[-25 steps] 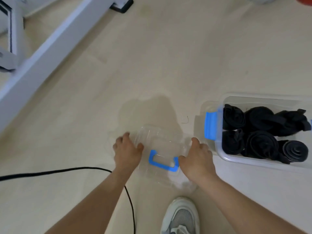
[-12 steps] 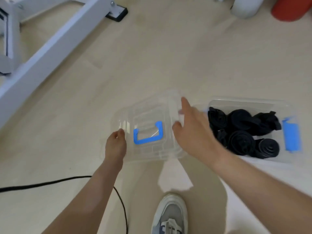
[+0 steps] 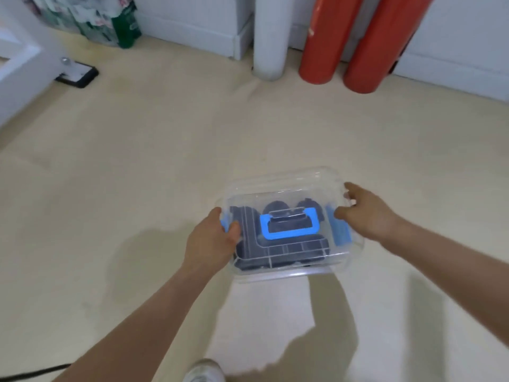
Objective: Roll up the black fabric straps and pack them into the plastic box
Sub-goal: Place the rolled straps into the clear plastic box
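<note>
Here's the clear plastic box, sitting on the floor dead ahead of the person and square between both hands, its long axis running left to right with the right end swung a touch farther away. The lid lies on top, blue handle flat in the middle, and through it you can make out the rolled black straps packed inside. So the packing looks done, and what's left, by my reading, is closing up. The left hand has the left end: thumb down on the lid, fingers curled round the edge, just beside the left latch. The right hand is at the right end with fingers spread, thumb up against the box beside the right latch and the forefinger reaching along the far corner. It looks more like touching than clasping. Each hand is right at its own end, neither nearer than the other, so both latches are within reach; whether either has snapped home I cannot tell. The surface is a pale, smooth floor. At the far wall stand two red cylinders and a white post. Far left there's a green printed pack and a black foot plate. Near the bottom edge are a black cable and a white shoe.
</note>
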Available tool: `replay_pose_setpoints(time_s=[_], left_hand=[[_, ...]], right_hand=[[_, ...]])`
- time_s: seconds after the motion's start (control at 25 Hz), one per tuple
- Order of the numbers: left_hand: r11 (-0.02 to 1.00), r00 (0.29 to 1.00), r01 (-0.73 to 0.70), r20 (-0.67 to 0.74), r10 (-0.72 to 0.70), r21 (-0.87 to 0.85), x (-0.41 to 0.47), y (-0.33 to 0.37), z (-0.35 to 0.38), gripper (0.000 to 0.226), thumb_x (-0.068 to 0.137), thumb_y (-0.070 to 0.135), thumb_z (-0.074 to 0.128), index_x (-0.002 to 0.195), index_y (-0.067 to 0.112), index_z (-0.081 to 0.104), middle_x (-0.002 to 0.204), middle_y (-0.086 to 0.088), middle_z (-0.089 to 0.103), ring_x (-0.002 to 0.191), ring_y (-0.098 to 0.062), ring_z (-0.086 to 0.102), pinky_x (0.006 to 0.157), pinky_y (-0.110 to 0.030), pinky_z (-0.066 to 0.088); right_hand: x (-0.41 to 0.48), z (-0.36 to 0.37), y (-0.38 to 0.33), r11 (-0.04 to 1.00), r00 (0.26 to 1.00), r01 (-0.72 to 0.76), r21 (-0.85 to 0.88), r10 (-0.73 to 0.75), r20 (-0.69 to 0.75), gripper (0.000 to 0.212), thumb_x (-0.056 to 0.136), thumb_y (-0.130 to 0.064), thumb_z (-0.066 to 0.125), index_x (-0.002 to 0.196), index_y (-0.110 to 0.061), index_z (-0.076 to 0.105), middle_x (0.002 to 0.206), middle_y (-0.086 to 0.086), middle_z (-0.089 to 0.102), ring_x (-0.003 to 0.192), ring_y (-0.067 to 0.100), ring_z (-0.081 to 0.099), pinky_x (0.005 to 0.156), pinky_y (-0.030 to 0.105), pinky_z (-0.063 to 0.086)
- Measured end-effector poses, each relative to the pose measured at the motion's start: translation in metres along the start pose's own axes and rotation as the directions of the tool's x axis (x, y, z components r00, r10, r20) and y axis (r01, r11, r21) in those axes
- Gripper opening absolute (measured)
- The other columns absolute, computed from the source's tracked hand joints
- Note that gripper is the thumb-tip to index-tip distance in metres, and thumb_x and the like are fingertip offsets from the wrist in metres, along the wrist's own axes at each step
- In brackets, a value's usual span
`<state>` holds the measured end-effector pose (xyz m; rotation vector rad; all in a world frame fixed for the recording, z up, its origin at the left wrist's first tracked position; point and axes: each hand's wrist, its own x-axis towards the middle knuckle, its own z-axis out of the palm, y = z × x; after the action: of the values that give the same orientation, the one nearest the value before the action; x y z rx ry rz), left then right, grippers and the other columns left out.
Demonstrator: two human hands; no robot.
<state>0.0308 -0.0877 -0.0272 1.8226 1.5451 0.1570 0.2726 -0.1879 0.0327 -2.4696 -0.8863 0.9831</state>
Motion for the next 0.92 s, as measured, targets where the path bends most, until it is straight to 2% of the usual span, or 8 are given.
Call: replay_pose_setpoints(time_s=[0.12, 0.32, 0.4, 0.48, 0.6, 0.72, 0.84, 0.92], left_hand=[[0.998, 0.999, -0.036, -0.029, 0.037, 0.057, 0.003, -0.007, 0.003, 0.023, 0.095, 0.032, 0.051, 0.11, 0.015, 0.057, 0.069, 0.001, 0.057, 0.073, -0.024, 0.053, 0.066, -0.032, 0.033], [1.0, 0.998, -0.018, -0.051, 0.019, 0.017, -0.006, -0.007, 0.007, 0.01, 0.092, 0.025, 0.055, 0.083, 0.023, 0.053, 0.081, 0.002, 0.053, 0.077, -0.024, 0.053, 0.064, -0.03, 0.031], [0.999, 0.999, 0.026, -0.034, -0.027, -0.026, -0.011, -0.006, 0.008, 0.012, 0.095, 0.021, 0.057, 0.089, 0.028, 0.05, 0.084, 0.009, 0.054, 0.079, -0.019, 0.052, 0.07, -0.026, 0.032], [0.992, 0.998, 0.061, -0.011, -0.063, -0.115, -0.011, -0.011, 0.009, 0.015, 0.093, 0.019, 0.062, 0.106, 0.026, 0.062, 0.086, 0.009, 0.061, 0.078, -0.019, 0.056, 0.071, -0.027, 0.038], [0.967, 0.992, 0.12, -0.011, -0.126, -0.226, -0.005, -0.015, 0.012, 0.028, 0.088, 0.016, 0.07, 0.117, 0.016, 0.068, 0.09, 0.002, 0.067, 0.075, -0.02, 0.06, 0.071, -0.029, 0.044], [0.918, 0.963, 0.266, 0.031, -0.269, -0.294, -0.004, -0.015, 0.012, 0.051, 0.088, 0.023, 0.071, 0.135, 0.015, 0.052, 0.118, -0.005, 0.06, 0.095, -0.024, 0.061, 0.082, -0.034, 0.048], [0.749, 0.86, 0.51, 0.284, -0.425, -0.423, -0.004, -0.017, 0.01, 0.05, 0.093, 0.029, 0.066, 0.137, 0.015, 0.047, 0.123, -0.006, 0.061, 0.104, -0.028, 0.061, 0.086, -0.042, 0.05], [0.718, 0.858, 0.513, 0.298, -0.418, -0.471, -0.001, -0.013, 0.011, 0.029, 0.094, 0.02, 0.064, 0.12, 0.01, 0.059, 0.11, -0.011, 0.068, 0.093, -0.028, 0.066, 0.077, -0.04, 0.055]], right_hand=[[0.003, 0.024, 0.025, 1.0, 0.999, -0.019, 0.025, 0.018, 0.035, 0.045, 0.085, -0.017, 0.062, 0.127, -0.007, 0.05, 0.122, 0.017, 0.061, 0.1, 0.038, 0.061, 0.088, 0.04, 0.049], [0.001, 0.034, 0.041, 0.996, 0.997, 0.075, -0.057, -0.075, 0.013, 0.054, 0.095, -0.01, 0.054, 0.145, -0.006, 0.036, 0.136, 0.018, 0.054, 0.116, 0.037, 0.055, 0.093, 0.037, 0.042], [0.002, 0.035, 0.048, 0.992, 0.995, 0.1, -0.081, -0.098, 0.03, 0.059, 0.097, -0.013, 0.054, 0.151, -0.009, 0.03, 0.141, 0.015, 0.053, 0.119, 0.035, 0.055, 0.094, 0.034, 0.04], [0.003, 0.036, 0.056, 0.991, 0.994, 0.105, -0.078, -0.102, 0.037, 0.066, 0.097, -0.016, 0.057, 0.155, -0.016, 0.025, 0.145, 0.008, 0.052, 0.118, 0.032, 0.057, 0.094, 0.031, 0.041], [0.006, 0.039, 0.065, 0.991, 0.997, 0.072, 0.112, -0.07, -0.019, 0.071, 0.094, -0.017, 0.065, 0.154, -0.028, 0.03, 0.145, 0.004, 0.051, 0.119, 0.028, 0.056, 0.103, 0.034, 0.042], [0.011, 0.04, 0.071, 0.94, 0.993, -0.117, 0.32, 0.118, 0.016, 0.083, 0.088, -0.018, 0.074, 0.155, -0.031, 0.027, 0.151, 0.009, 0.04, 0.134, 0.03, 0.044, 0.111, 0.046, 0.037], [0.012, 0.033, 0.071, 0.644, 0.909, -0.41, 0.646, 0.227, 0.35, 0.06, 0.09, -0.008, 0.07, 0.144, -0.012, 0.046, 0.123, 0.006, 0.065, 0.108, 0.024, 0.063, 0.088, 0.041, 0.051], [0.013, 0.031, 0.071, 0.63, 0.91, -0.406, 0.662, 0.207, 0.36, 0.038, 0.089, -0.003, 0.069, 0.126, -0.006, 0.062, 0.097, 0.005, 0.073, 0.086, 0.021, 0.068, 0.073, 0.035, 0.051]])
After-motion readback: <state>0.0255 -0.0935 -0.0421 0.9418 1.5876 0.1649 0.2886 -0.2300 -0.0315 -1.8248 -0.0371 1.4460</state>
